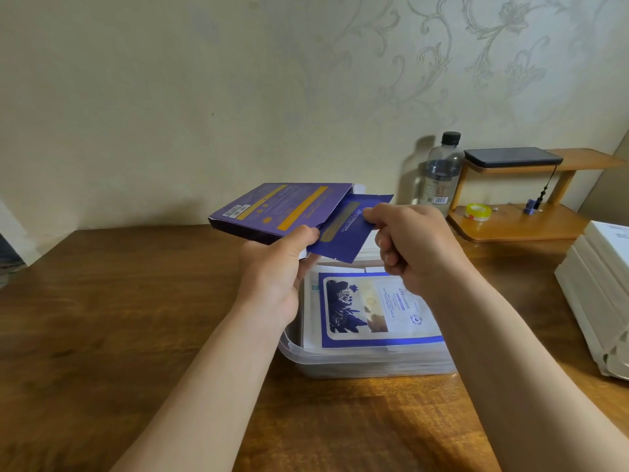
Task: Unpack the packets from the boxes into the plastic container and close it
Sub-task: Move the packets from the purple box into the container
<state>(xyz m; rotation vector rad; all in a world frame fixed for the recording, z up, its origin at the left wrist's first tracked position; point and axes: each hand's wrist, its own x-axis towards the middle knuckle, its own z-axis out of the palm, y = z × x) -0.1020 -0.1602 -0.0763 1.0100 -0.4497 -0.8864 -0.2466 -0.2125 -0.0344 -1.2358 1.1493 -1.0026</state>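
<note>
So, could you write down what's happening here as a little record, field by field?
left hand: grips the purple box, held up above the table
right hand: pinches a blue packet that sticks partway out of the box's open end
plastic container: open, on the table below the hands; a blue-and-white packet lies on top inside
nearby: white boxes stacked at right; bottle beside a wooden shelf; tape roll on the shelf
</note>
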